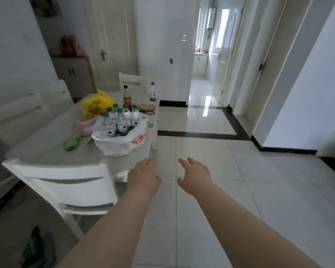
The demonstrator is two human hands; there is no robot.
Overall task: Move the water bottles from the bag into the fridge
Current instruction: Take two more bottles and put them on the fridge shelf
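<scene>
White floor tiles (201, 151) fill the room; on the table (46, 136) the bag (120, 140) holds upright water bottles (120, 120), ahead and left of both empty, loosely spread hands. The left hand (143, 175) is nearer than the right hand (195, 175).

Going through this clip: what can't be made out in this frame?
Head view:
Fridge: not in frame; its place is unknown.
water bottles in the white bag: bag rim hides their bases, front ones hide the rear, so the count is unsure.
Their labels: too small and blurred to read.
green object on the floor: blurred, cut by the bottom edge.
</scene>
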